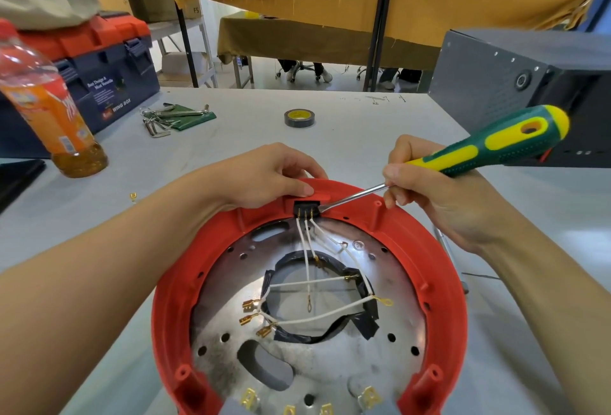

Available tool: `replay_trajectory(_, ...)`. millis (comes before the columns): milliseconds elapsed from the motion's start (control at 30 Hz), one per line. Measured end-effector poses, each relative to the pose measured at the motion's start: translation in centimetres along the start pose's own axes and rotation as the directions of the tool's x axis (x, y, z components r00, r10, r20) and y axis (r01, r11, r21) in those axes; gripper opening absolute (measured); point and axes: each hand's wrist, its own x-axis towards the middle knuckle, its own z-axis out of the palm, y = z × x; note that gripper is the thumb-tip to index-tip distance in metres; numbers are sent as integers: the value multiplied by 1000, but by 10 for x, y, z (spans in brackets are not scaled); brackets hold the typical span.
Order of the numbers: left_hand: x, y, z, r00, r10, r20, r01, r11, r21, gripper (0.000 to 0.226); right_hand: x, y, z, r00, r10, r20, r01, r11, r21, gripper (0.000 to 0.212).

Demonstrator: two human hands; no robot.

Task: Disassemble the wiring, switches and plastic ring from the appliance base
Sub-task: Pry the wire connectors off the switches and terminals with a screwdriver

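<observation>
The appliance base lies upside down before me: a red plastic ring (443,269) around a shiny metal plate (334,368). A black switch block (305,209) sits in the ring's far rim, with white wires (317,282) running from it to brass terminals over the plate's taped centre hole. My left hand (264,176) grips the far rim beside the switch, thumb pressed on the red plastic. My right hand (439,203) holds a green-and-yellow screwdriver (489,146); its tip touches the right side of the switch block.
An orange drink bottle (49,107) stands at the left. A blue and red toolbox (99,67) is behind it. Hex keys (165,117) and a tape roll (299,117) lie farther back. A dark metal box (515,90) stands at the right. A loose brass terminal (133,197) lies on the table.
</observation>
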Motion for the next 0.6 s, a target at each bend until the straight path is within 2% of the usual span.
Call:
replay_trajectory(167,1,0,0,1000,1,6,-1,1000,4,19,-7,-3,2,998,-58,1,57,992,-109,19)
replay_trajectory(467,1,-1,0,1000,1,9,-1,1000,7,19,-8,-3,0,998,-39,42,46,987,-155,18)
replay_trajectory(600,0,0,0,1000,-1,13,1,1000,5,20,-9,-2,-2,999,-45,18,47,991,-127,17)
